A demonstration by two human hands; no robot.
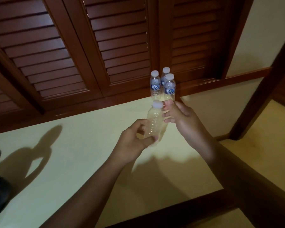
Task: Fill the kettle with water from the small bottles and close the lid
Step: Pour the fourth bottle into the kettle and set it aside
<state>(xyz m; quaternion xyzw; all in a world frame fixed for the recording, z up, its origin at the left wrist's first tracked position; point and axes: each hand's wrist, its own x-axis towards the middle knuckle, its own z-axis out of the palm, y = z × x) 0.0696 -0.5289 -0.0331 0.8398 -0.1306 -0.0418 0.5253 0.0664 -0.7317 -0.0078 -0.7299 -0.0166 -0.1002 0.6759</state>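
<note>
While left hand (135,139) is gripping lower body of unlabelled bottle (155,122), tilted above counter (72,162), right hand (179,116) is hovering at white cap (158,104), fingers curled beside it; pinch unclear. Judgement: keeping bottle upright while twisting is avoiding spill. 3 capped bottles (169,88) are standing behind.

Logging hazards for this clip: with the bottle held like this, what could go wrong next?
1. The left hand grips the unlabelled bottle low on its body; if it is full, squeezing while the cap comes off could spurt water onto the counter.
2. The right hand works in front of three labelled bottles standing bunched together; a stray knuckle might topple them.
</note>
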